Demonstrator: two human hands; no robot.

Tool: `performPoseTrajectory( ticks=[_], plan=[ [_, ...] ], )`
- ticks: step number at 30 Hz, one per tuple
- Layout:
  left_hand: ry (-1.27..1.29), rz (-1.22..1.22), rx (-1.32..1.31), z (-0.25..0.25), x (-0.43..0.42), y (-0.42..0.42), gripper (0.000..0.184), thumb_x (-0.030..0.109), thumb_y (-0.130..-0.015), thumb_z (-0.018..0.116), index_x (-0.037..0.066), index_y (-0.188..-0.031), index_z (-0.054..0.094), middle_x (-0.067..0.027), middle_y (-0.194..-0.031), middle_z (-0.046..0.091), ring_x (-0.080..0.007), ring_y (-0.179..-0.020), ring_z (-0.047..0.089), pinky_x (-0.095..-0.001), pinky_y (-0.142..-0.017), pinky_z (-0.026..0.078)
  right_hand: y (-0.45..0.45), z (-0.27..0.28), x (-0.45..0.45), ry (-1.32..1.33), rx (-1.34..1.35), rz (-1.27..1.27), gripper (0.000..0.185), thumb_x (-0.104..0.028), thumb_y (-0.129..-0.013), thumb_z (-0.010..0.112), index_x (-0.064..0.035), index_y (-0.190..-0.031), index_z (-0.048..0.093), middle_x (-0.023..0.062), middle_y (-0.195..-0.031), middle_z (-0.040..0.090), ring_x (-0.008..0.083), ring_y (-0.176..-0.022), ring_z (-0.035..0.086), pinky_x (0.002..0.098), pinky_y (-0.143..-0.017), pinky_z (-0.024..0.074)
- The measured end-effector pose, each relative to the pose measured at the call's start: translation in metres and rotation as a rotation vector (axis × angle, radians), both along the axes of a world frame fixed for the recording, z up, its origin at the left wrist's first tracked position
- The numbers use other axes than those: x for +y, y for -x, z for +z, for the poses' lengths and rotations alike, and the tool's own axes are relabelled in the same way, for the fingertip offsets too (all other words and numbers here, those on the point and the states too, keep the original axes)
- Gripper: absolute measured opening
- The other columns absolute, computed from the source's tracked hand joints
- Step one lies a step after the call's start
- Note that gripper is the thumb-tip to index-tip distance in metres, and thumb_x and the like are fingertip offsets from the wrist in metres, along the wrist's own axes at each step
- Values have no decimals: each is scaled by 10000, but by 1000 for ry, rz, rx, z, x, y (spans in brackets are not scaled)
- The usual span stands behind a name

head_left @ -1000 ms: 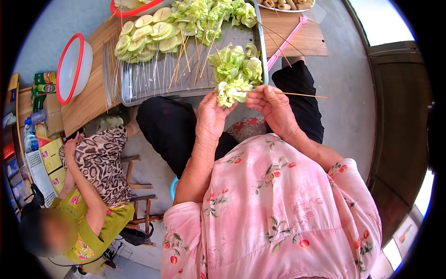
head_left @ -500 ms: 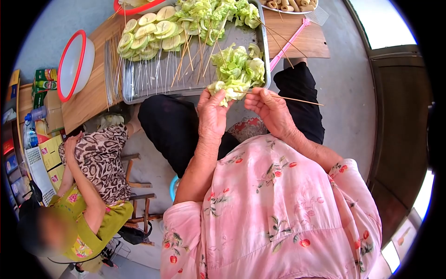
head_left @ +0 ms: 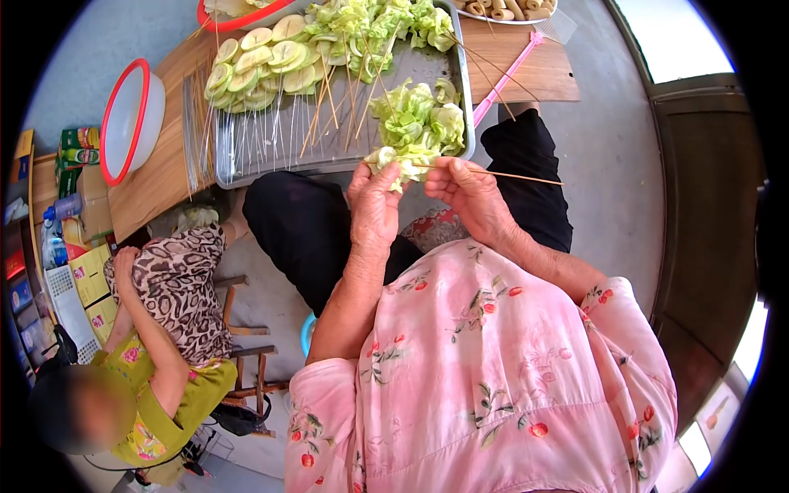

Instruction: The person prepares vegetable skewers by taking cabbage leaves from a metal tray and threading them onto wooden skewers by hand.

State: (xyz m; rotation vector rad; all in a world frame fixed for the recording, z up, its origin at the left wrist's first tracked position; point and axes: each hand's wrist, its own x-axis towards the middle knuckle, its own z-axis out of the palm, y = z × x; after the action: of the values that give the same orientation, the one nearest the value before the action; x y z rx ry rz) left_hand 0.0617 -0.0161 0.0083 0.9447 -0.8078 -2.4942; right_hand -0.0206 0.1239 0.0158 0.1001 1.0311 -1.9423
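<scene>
My left hand [head_left: 374,201] pinches a pale green lettuce leaf [head_left: 405,164] at the near edge of the metal tray [head_left: 271,168]. Between thumb and fingers, my right hand [head_left: 470,191] grips a thin wooden skewer [head_left: 526,177]. The skewer's left end passes into the leaf, and its other end sticks out to the right. Just beyond my hands, loose lettuce [head_left: 415,115] lies in the tray's right corner. Skewered pale green slices [head_left: 263,66] fill the tray's left side, with skewered lettuce [head_left: 374,33] along the back.
A white basin with a red rim [head_left: 136,123] stands at the table's left. Loose skewers [head_left: 197,123] lie beside the tray. A pink-handled swatter [head_left: 509,78] and a plate of brown rolls [head_left: 514,12] are on the right. Another person [head_left: 168,320] sits at the left, hands on the lap.
My right hand has shifted slightly left, toward the leaf, and the skewer has moved left with it. My left hand stays almost in place, holding the leaf.
</scene>
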Motion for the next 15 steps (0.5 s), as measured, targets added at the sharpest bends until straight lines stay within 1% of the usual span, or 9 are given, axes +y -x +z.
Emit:
performPoseTrajectory(
  ticks=[5,7,9,11,12,13,14,15],
  plan=[
    [49,-34,-14,-5,-2,2,286,31,-817,584,46,-1088,493,-64,-1045,570,-185,-943,567,-341,-815,461,1,-5,-3,-2,0,-4,288,-278,-910,513,-30,-1034,588,81,-893,637,183,-804,608,335,-794,489],
    [58,-42,-3,-6,-2,1,285,32,-817,582,47,-1086,491,-65,-1046,570,-186,-941,567,-341,-815,461,0,-4,-5,21,-35,-18,277,-253,-911,519,-11,-1023,594,77,-857,643,172,-755,615,320,-755,510],
    [43,-16,25,-4,-2,3,282,36,-819,577,51,-1087,490,-64,-1047,569,-186,-939,567,-344,-817,461,1,0,-5,17,-32,-21,280,-255,-910,521,-13,-1030,593,72,-844,641,167,-752,613,321,-752,508],
    [45,-18,38,0,-2,5,266,33,-816,576,54,-1071,502,-58,-1030,576,-174,-928,566,-334,-799,459,1,2,-3,-36,-83,16,310,-283,-904,523,-28,-1071,577,69,-848,632,167,-773,601,319,-768,490],
    [85,-12,12,2,-3,5,254,31,-813,580,54,-1056,512,-54,-1015,580,-166,-917,564,-326,-783,457,0,4,-1,-31,-75,11,310,-283,-904,523,-28,-1071,577,69,-848,632,167,-773,601,319,-768,490],
    [123,-4,-16,4,-3,5,242,28,-809,584,54,-1042,523,-50,-1000,585,-158,-905,563,-318,-766,455,0,5,4,-84,-61,111,294,-269,-910,519,-18,-1046,589,70,-828,631,163,-749,598,306,-744,492],
    [156,16,-18,7,-3,5,207,15,-799,588,44,-999,545,-44,-951,594,-144,-852,567,-287,-725,452,1,9,8,-138,-48,212,282,-255,-915,516,-8,-1021,601,71,-807,630,159,-725,595,292,-721,495],
    [160,14,-12,7,-5,5,207,15,-799,588,44,-999,545,-44,-951,594,-144,-852,567,-287,-725,452,1,14,11,-192,-34,312,273,-241,-921,512,2,-996,613,72,-787,630,155,-701,592,279,-697,497]
  ],
)
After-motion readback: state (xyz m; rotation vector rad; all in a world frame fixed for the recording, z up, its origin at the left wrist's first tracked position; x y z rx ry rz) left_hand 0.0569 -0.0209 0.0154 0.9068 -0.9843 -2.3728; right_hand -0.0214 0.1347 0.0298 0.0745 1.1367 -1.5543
